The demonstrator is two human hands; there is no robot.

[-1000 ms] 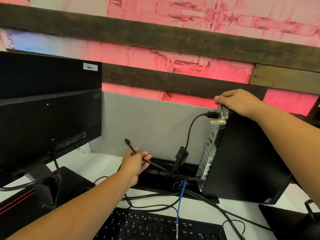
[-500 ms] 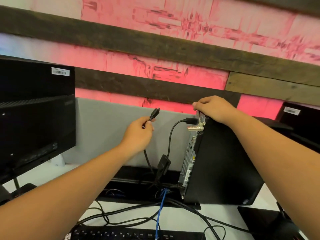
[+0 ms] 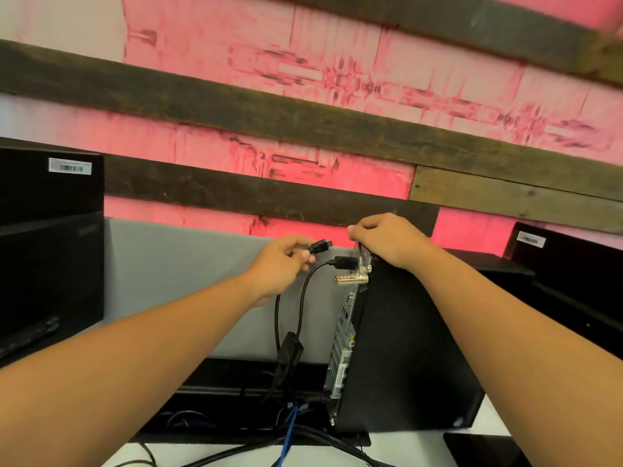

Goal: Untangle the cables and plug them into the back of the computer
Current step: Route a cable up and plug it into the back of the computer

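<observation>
Left hand (image 3: 281, 264) is pinching a black cable plug (image 3: 320, 246), holding it up just beside the top rear corner of the black computer tower (image 3: 404, 348). Right hand (image 3: 384, 239) is gripping that top rear edge, fingers curled over it. Another black cable (image 3: 305, 298) is already sitting plugged in w/ an adapter (image 3: 290, 347) hanging below. Blue cable (image 3: 290, 429) is trailing across the desk (image 3: 236, 455).
</observation>
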